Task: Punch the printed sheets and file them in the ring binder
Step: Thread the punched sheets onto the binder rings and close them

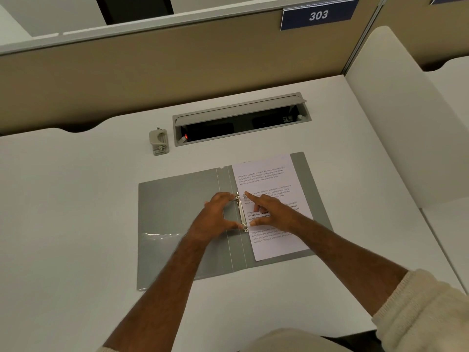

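A grey ring binder (177, 204) lies open flat on the white desk. Its metal ring mechanism (242, 212) runs along the spine. White printed sheets (269, 179) lie on the binder's right half, their left edge at the rings. My left hand (213, 219) spans the mechanism from the left, index finger at its far end and thumb at its near end. My right hand (271, 212) rests on the sheets, index finger pointing at the far ring, thumb by the near ring. A small beige hole punch (158, 142) stands behind the binder, to the left.
A recessed cable box (241, 120) with its lid up sits in the desk behind the binder. Beige partition panels close off the back and the right side. A blue sign (318, 15) reading 303 hangs on the back panel.
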The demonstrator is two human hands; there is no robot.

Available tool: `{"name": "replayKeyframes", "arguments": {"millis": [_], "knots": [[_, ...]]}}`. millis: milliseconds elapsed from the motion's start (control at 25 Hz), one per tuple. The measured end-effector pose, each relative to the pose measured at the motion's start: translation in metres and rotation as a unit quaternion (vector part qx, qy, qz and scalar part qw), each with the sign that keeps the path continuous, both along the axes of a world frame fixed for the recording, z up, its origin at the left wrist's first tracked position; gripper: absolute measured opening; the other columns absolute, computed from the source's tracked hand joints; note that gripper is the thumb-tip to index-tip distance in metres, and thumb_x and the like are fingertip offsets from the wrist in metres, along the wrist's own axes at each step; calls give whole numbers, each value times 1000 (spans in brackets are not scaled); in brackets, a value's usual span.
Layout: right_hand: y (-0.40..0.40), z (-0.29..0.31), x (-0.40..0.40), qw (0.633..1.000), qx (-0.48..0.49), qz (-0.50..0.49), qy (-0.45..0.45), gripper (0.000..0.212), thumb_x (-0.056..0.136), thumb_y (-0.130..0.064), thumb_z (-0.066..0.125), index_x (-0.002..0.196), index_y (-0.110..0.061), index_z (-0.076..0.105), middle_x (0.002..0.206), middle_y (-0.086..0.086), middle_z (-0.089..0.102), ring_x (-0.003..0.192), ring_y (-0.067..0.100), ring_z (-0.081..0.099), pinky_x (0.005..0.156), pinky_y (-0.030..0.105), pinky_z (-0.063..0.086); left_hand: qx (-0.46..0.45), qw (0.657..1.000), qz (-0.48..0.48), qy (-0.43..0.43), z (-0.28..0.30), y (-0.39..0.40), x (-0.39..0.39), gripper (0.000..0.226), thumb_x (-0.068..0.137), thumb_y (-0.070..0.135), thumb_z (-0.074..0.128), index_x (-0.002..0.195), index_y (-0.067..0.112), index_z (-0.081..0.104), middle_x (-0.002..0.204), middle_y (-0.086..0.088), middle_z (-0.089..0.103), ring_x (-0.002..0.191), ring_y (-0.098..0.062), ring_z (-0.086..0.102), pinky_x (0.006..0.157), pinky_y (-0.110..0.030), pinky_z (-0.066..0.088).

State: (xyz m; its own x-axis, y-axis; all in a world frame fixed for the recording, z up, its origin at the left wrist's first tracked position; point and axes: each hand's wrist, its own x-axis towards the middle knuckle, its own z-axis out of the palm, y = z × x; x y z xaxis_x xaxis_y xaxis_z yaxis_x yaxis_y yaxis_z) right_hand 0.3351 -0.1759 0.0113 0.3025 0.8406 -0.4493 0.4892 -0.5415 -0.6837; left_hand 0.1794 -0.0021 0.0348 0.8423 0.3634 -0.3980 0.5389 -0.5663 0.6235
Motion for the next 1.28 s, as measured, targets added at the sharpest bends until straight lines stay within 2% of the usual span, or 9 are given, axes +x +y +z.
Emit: {"name": "replayKeyframes", "arguments": {"millis": [280, 480, 560, 760, 880, 1080, 1280], "knots": [[2, 2, -6, 999, 9, 12, -38, 92, 86, -48, 71, 158, -35, 16, 113, -8, 47, 96, 10, 54, 84, 22, 47, 13, 1000, 1, -2, -5, -5, 3, 95, 69, 47, 90, 150, 30, 43, 157, 1, 40, 145, -20, 36, 122, -57, 25], [-2, 5, -13, 998, 7, 0, -57, 87, 87, -50, 68, 157, -34, 17, 125, -1, 52, 104, 13, 52, 94, 35, 50, 13, 1000, -10, 3, -2, -5, 3, 96, 72, 47, 88, 152, 30, 39, 159, 1, 38, 147, -21, 34, 123, -58, 20], [-6, 4, -20, 998, 3, -21, -66, 86, 88, -50, 67, 156, -30, 20, 131, 0, 52, 110, 15, 52, 99, 40, 49, 12, 1000, -12, 0, -1, -6, 2, 96, 72, 49, 87, 152, 30, 38, 159, 1, 37, 147, -21, 34, 124, -57, 20], [-27, 4, -41, 991, 29, -97, -87, 74, 90, -40, 68, 150, -22, 30, 141, 2, 47, 125, 18, 48, 110, 41, 42, 7, 1000, -15, 3, -1, -4, 0, 96, 71, 53, 87, 152, 32, 38, 159, 1, 38, 147, -22, 35, 123, -60, 20], [-42, 4, -50, 983, 21, -141, -115, 74, 90, -42, 67, 150, -22, 30, 151, 3, 38, 136, 22, 40, 116, 47, 34, 4, 1000, -15, 2, 1, -5, 0, 96, 71, 51, 87, 151, 31, 38, 160, 1, 37, 147, -22, 35, 124, -59, 19], [-72, 4, -64, 962, 4, -216, -169, 76, 89, -46, 67, 149, -20, 29, 155, 4, 34, 138, 24, 39, 116, 45, 29, -4, 1000, -25, -4, 2, -5, -2, 99, 70, 56, 86, 152, 33, 36, 161, 0, 37, 147, -25, 36, 120, -61, 27], [-101, -1, -76, 941, -40, -271, -197, 87, 87, -49, 68, 153, -14, 23, 159, 8, 30, 143, 27, 34, 118, 47, 26, -13, 1000, -19, -3, -2, -8, -8, 101, 70, 60, 84, 153, 37, 32, 163, 1, 33, 151, -27, 30, 120, -63, 26]]}}
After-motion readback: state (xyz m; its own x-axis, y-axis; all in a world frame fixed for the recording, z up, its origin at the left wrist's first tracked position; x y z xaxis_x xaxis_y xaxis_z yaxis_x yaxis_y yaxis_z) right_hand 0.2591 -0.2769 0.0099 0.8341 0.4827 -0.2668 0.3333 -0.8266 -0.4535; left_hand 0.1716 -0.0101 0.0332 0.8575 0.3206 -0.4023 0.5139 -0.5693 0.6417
